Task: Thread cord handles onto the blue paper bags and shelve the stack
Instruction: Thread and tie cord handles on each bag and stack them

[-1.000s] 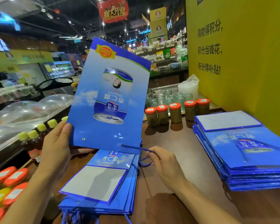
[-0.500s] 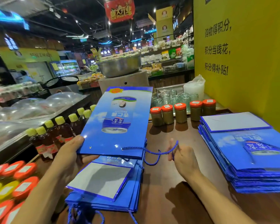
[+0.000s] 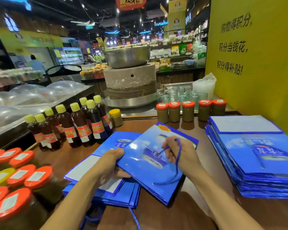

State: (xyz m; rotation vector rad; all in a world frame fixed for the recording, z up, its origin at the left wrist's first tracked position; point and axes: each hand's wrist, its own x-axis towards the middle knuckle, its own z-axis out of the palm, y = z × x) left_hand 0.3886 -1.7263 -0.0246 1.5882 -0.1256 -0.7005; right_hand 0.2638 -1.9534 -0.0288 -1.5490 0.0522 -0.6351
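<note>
bag (image 3: 145, 173): glossy blue paper, a flat rectangle printed with sky, clouds and a can; orange-gold seal at its far end; its writing is too blurred to read. it is held tilted just above the near stack, between both hands.
cord (image 3: 177, 165): twisted blue rope, running from a hole by the bag's near edge up across the print to the right hand.
left hand (image 3: 110, 165): fingers curled round the bag's left edge, thumb on top.
right hand (image 3: 183, 156): on the bag's face, fingers bent and pinching the cord.
near stack (image 3: 83, 173): folded blue bags with a pale grey panel on top, cords trailing off its near edge.
right stack (image 3: 256, 163): taller pile of the same bags, well apart.
surface (image 3: 156, 216): brown polished wood.
jars (image 3: 188, 112): glass, orange lids, in a row behind.
wall (image 3: 256, 63): yellow, with black writing: 购物得积分, 积分当钱花, 积分得补贴!
</note>
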